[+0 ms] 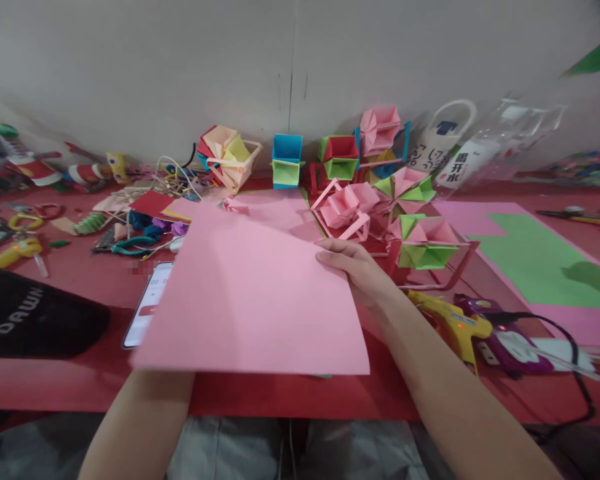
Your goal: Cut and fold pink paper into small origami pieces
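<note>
A large sheet of pink paper (260,300) is raised over the red table, between me and the folded paper pieces. My right hand (347,263) grips its right edge, with the thumb on top. The forearm of my left hand goes under the lower left part of the sheet, and the paper hides that hand and its fingers. More pink paper (280,208) lies on the table behind the raised sheet. Partly covered by the sheet's left side is a phone (147,310) with a lit screen.
Folded paper boxes (340,157) stand along the wall. A black cup (40,313) lies at the left, near tools and paper scraps. At the right are a yellow glue gun (453,323), a purple device (505,340) with a cable, green paper (540,260) and bottles (480,153).
</note>
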Available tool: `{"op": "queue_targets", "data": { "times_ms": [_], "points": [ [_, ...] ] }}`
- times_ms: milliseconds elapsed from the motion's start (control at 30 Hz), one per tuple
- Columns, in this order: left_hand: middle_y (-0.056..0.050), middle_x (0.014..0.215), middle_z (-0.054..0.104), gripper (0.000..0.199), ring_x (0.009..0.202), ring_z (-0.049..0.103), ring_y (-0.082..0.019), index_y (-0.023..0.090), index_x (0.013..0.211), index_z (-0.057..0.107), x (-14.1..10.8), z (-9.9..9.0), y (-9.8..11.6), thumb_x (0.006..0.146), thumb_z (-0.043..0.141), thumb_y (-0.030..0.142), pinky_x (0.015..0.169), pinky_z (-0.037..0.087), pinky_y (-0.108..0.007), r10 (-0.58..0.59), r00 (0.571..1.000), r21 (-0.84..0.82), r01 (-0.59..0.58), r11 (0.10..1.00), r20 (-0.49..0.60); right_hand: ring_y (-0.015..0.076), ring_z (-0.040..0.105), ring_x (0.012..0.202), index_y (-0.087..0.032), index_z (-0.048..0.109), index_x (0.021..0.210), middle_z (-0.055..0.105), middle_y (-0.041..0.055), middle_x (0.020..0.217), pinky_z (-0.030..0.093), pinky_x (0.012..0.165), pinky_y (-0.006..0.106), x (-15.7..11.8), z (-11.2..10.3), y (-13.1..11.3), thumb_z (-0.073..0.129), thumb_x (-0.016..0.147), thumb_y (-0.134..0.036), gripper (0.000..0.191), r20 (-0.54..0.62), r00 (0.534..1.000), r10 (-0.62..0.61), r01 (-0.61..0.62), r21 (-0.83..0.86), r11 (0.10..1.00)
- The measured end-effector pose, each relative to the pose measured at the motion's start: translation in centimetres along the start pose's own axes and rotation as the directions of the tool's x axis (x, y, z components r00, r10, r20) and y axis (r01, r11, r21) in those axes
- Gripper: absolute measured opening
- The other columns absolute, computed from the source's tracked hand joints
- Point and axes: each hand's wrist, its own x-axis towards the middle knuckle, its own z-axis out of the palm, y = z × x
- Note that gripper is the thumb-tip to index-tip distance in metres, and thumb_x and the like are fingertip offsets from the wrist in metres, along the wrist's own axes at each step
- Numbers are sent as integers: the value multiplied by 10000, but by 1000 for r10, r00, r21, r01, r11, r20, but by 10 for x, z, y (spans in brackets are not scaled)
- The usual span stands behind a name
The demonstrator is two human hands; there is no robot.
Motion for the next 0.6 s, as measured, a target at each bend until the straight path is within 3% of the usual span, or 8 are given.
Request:
{"op": "queue_targets", "data": {
  "times_ms": [67, 133, 167, 233, 300, 367, 500, 600],
  "points": [
    [-181, 871, 738, 735, 814, 706, -327, 181, 860, 721, 0, -1, 0, 801, 367, 822, 697, 551, -462, -130, 970, -10, 135, 991, 205, 120, 615, 548, -198, 737, 869, 706, -4, 712, 463, 501, 226, -4, -1, -4, 822, 636, -291, 265, 12, 1000, 12, -11, -85, 996],
    [-197, 894, 744, 783, 718, 708, -293, 163, 875, 740, -5, -2, 2, 762, 384, 851, 624, 554, -408, -259, 849, -35, 309, 950, 461, 108, 602, 526, -204, 738, 924, 698, -16, 700, 444, 486, 213, -5, -3, -7, 814, 649, -291, 298, 29, 999, 23, -17, -168, 986],
    [-185, 922, 749, 724, 707, 707, -270, 170, 918, 746, -8, -2, 3, 745, 479, 820, 602, 549, -368, -293, 783, -7, 355, 935, 549, 106, 603, 526, -204, 734, 938, 699, -18, 700, 439, 487, 209, -4, -4, -7, 816, 654, -292, 309, 43, 998, 38, -29, -200, 979],
    [-138, 958, 758, 489, 738, 710, -240, 205, 975, 752, -16, 0, 5, 700, 733, 608, 611, 544, -314, -315, 700, 100, 330, 939, 641, 112, 621, 550, -201, 725, 964, 712, -13, 723, 450, 510, 214, -2, -6, -5, 829, 656, -296, 338, 68, 994, 84, -67, -227, 972],
    [-99, 919, 762, 325, 771, 707, -227, 213, 931, 764, -21, 3, 4, 687, 808, 424, 654, 548, -303, -309, 651, 183, 256, 949, 693, 130, 646, 590, -202, 720, 1005, 733, 7, 778, 481, 550, 237, 1, -7, -2, 827, 681, -335, 366, 54, 994, 99, -87, -204, 975],
    [-72, 847, 754, 221, 749, 694, -205, 199, 843, 759, -22, 7, 3, 709, 798, 370, 658, 541, -288, -281, 683, 192, 206, 960, 674, 168, 679, 654, -203, 718, 1049, 752, 43, 853, 522, 606, 281, 3, -9, -1, 771, 746, -459, 400, 21, 997, 72, -68, -128, 989],
    [-40, 801, 723, 255, 669, 648, -153, 170, 821, 714, -15, 10, -5, 691, 817, 364, 583, 499, -240, -189, 901, 87, 169, 982, 390, 276, 718, 901, -204, 716, 1100, 757, 109, 1007, 566, 756, 391, 6, -13, -6, 481, 814, -778, 683, -6, 1000, -19, 19, 6, 1000],
    [-37, 827, 709, 306, 700, 650, -152, 161, 861, 683, -10, 11, -12, 672, 830, 351, 625, 525, -254, -125, 970, -54, 139, 989, 209, 295, 698, 1006, -207, 721, 1089, 756, 110, 1039, 566, 788, 403, 9, -13, -9, 381, 813, -832, 763, -77, 993, -89, 87, -34, 996]
  ]
}}
